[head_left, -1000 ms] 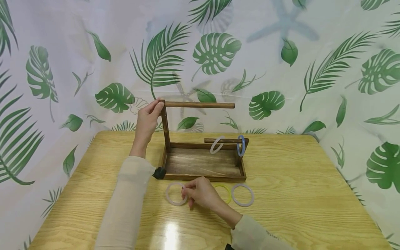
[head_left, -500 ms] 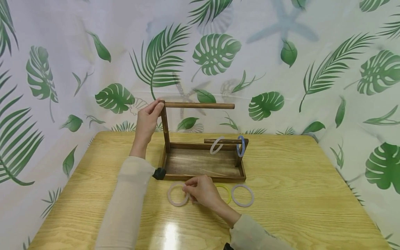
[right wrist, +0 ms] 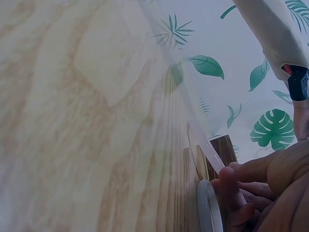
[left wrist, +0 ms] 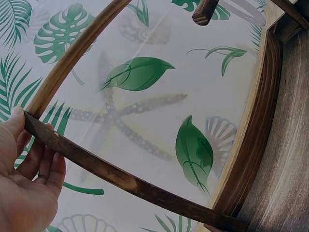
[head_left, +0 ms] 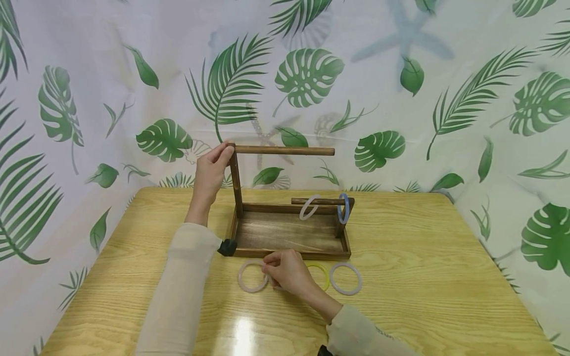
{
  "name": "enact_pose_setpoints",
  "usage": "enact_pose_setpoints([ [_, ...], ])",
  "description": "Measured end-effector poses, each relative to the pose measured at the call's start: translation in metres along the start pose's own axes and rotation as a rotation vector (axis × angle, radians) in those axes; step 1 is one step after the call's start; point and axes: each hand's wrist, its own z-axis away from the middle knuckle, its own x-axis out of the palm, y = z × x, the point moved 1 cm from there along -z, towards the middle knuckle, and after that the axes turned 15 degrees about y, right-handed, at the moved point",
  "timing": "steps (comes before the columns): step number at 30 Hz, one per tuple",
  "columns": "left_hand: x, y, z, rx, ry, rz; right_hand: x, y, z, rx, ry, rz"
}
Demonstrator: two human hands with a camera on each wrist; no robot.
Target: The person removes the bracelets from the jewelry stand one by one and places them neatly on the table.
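Left hand, nearly closed, pinches the wooden rack near its 11 o'clock; right hand, same deal, pinches a pale ring near 3 o'clock

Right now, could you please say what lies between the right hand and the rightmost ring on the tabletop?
The head view shows a yellow ring between the right hand and that pale ring, partly hidden by the hand.

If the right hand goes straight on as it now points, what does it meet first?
Most likely the leftmost pale ring, which the right hand seems to pinch; depth is unclear.
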Motion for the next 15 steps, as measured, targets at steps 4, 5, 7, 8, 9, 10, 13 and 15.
enact_pose_setpoints([
  [4, -0.0004, 0.0001, 0.0009, -0.002, 0.003, 0.005, 0.0002, 0.0013, 0.0002, 0.0, -0.001, -0.008],
  [5, -0.0004, 0.0002, 0.001, -0.003, 0.004, 0.005, 0.0003, 0.0016, 0.0002, 0.001, -0.001, -0.01],
  [7, -0.0004, 0.0002, 0.0013, -0.003, 0.004, 0.005, 0.0004, 0.002, 0.0002, 0.0, 0.001, -0.012],
  [8, -0.0004, -0.0001, 0.001, -0.004, 0.004, 0.004, 0.0004, 0.0022, 0.0001, 0.001, 0.001, -0.011],
  [9, -0.0003, -0.0002, 0.001, -0.004, 0.005, 0.003, 0.0005, 0.0023, 0.0001, 0.001, 0.002, -0.01],
  [10, -0.0004, 0.0, 0.001, -0.004, 0.004, 0.004, 0.0005, 0.0023, 0.0001, 0.002, 0.003, -0.008],
  [13, -0.0007, 0.0001, 0.0009, -0.005, 0.004, 0.004, 0.0007, 0.0024, 0.0001, 0.005, 0.006, -0.004],
  [15, -0.001, 0.0005, 0.0012, -0.008, 0.003, 0.007, 0.0009, 0.0025, 0.0001, 0.004, 0.01, -0.003],
])
